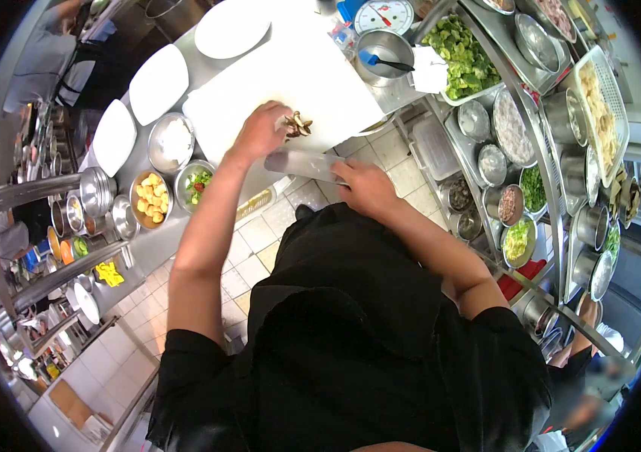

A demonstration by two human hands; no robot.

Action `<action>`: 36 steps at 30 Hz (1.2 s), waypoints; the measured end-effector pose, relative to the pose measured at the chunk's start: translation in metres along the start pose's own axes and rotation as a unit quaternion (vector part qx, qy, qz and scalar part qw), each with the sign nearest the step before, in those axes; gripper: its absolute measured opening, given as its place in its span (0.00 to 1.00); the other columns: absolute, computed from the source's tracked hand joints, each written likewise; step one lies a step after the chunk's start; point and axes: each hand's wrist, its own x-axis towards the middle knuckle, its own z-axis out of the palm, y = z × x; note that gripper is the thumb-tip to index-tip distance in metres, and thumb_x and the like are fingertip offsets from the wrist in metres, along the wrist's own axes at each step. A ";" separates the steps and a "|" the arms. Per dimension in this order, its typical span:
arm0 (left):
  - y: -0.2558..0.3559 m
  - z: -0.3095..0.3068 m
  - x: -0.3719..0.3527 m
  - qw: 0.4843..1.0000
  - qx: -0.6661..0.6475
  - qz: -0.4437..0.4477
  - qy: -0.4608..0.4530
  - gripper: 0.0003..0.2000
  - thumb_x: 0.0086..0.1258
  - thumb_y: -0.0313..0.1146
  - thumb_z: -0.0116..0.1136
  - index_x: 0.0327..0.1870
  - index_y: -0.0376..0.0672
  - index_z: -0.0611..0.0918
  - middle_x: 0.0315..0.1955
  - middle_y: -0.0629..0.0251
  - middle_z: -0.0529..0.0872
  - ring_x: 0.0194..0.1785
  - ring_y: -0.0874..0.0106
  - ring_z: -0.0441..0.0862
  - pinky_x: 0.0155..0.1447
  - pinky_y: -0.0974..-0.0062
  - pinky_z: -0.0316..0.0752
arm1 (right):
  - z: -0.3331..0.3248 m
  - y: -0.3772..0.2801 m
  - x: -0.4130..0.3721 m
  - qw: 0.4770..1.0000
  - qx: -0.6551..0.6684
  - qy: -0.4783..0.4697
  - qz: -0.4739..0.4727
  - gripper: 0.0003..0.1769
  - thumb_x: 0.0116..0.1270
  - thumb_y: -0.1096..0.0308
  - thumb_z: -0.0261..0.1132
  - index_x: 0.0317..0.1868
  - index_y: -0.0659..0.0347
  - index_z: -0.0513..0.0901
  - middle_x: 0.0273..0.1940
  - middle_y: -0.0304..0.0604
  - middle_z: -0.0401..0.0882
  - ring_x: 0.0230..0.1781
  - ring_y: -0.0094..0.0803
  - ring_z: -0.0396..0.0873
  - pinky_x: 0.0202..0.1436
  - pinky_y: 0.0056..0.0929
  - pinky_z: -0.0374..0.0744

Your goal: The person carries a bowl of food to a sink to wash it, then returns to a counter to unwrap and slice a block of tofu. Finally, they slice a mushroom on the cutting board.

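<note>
My left hand [260, 132] is over the white cutting board [328, 83], its fingers bent and closed at the left side of a small heap of sliced brown pieces [301, 125], which look like mushroom. My right hand [368, 187] is closed round the handle of a wide cleaver [307, 164]. The blade points left and lies just in front of the board's near edge, below the heap and apart from it. Part of what my left fingers touch is hidden under them.
White plates [233, 29] and bowls, one with yellow-orange balls [152, 200], stand to the left. Behind right are a scale [383, 16], a metal pot [385, 59] and leafy greens [462, 56]. Metal shelves [535, 143] hold food bowls. A person [599, 377] is at the lower right.
</note>
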 end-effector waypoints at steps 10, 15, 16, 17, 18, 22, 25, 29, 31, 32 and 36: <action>-0.003 0.003 0.028 0.936 0.170 0.148 -0.271 0.29 0.66 0.20 0.58 0.71 0.49 0.77 0.74 0.63 0.73 0.76 0.60 0.70 0.77 0.64 0.70 | -0.030 0.043 -0.060 0.991 0.081 0.036 0.098 0.19 0.61 0.69 0.71 0.53 0.51 0.78 0.47 0.51 0.86 0.44 0.55 0.86 0.47 0.47 0.84; -0.002 0.006 0.016 0.959 0.156 0.077 -0.225 0.24 0.68 0.25 0.62 0.67 0.47 0.80 0.68 0.63 0.78 0.69 0.59 0.77 0.70 0.63 0.76 | -0.023 0.053 -0.063 0.973 0.141 0.108 0.147 0.17 0.64 0.71 0.71 0.52 0.56 0.79 0.33 0.48 0.84 0.32 0.44 0.85 0.38 0.38 0.81; 0.004 0.005 0.010 0.970 0.143 0.046 -0.193 0.21 0.69 0.27 0.63 0.64 0.46 0.82 0.64 0.61 0.81 0.65 0.58 0.80 0.68 0.63 0.78 | -0.022 0.053 -0.061 0.967 0.162 0.111 0.165 0.16 0.65 0.71 0.71 0.53 0.57 0.79 0.32 0.47 0.83 0.30 0.41 0.84 0.37 0.37 0.81; 0.005 0.011 0.003 0.969 0.145 0.042 -0.194 0.21 0.69 0.27 0.63 0.64 0.46 0.82 0.64 0.61 0.81 0.65 0.58 0.80 0.68 0.63 0.78 | -0.020 0.052 -0.057 0.967 0.165 0.110 0.163 0.16 0.65 0.71 0.71 0.53 0.57 0.79 0.32 0.47 0.83 0.30 0.41 0.84 0.37 0.37 0.81; 0.006 0.021 -0.005 0.984 0.124 -0.002 -0.128 0.19 0.68 0.29 0.64 0.62 0.45 0.83 0.61 0.59 0.82 0.62 0.57 0.81 0.66 0.62 0.79 | -0.018 0.052 -0.050 0.958 0.198 0.098 0.182 0.16 0.66 0.69 0.70 0.53 0.55 0.79 0.33 0.48 0.84 0.32 0.45 0.85 0.39 0.38 0.81; 0.023 0.052 -0.024 0.991 0.044 -0.117 0.053 0.16 0.66 0.29 0.64 0.55 0.42 0.85 0.57 0.53 0.84 0.57 0.52 0.83 0.62 0.57 0.80 | -0.004 0.043 -0.016 0.944 0.256 0.077 0.194 0.15 0.68 0.67 0.67 0.53 0.56 0.78 0.34 0.50 0.85 0.33 0.50 0.85 0.40 0.40 0.81; 0.034 0.056 -0.022 0.989 0.052 -0.087 0.108 0.18 0.65 0.29 0.65 0.57 0.43 0.85 0.54 0.52 0.85 0.59 0.53 0.82 0.64 0.58 0.78 | 0.006 0.040 0.008 0.951 0.242 0.072 0.178 0.14 0.70 0.66 0.65 0.54 0.58 0.77 0.35 0.52 0.85 0.35 0.52 0.85 0.43 0.43 0.81; 0.022 0.051 -0.010 0.991 0.096 0.044 0.088 0.17 0.67 0.30 0.66 0.58 0.43 0.86 0.53 0.57 0.87 0.58 0.54 0.83 0.64 0.61 0.78 | 0.005 0.037 0.027 0.946 0.262 0.073 0.178 0.15 0.71 0.66 0.65 0.55 0.59 0.76 0.34 0.55 0.84 0.36 0.53 0.84 0.43 0.46 0.80; 0.016 0.049 -0.005 0.995 0.087 0.011 0.053 0.17 0.68 0.30 0.66 0.58 0.44 0.86 0.53 0.57 0.87 0.58 0.55 0.83 0.64 0.62 0.78 | 0.000 0.035 0.032 0.945 0.260 0.065 0.188 0.16 0.71 0.65 0.65 0.56 0.59 0.76 0.34 0.56 0.84 0.35 0.54 0.84 0.43 0.47 0.80; 0.016 0.049 -0.003 0.997 0.078 -0.018 0.016 0.17 0.68 0.30 0.66 0.58 0.45 0.86 0.54 0.57 0.87 0.58 0.55 0.83 0.64 0.63 0.78 | -0.003 0.035 0.034 0.943 0.259 0.063 0.200 0.16 0.72 0.65 0.64 0.56 0.59 0.75 0.33 0.56 0.83 0.35 0.54 0.84 0.42 0.48 0.79; 0.030 0.049 -0.014 0.990 0.049 -0.132 0.020 0.18 0.67 0.33 0.67 0.57 0.42 0.86 0.52 0.55 0.87 0.60 0.55 0.81 0.66 0.63 0.76 | 0.002 0.043 0.035 0.953 0.230 0.051 0.191 0.17 0.72 0.65 0.64 0.57 0.59 0.75 0.32 0.56 0.82 0.33 0.55 0.83 0.41 0.48 0.79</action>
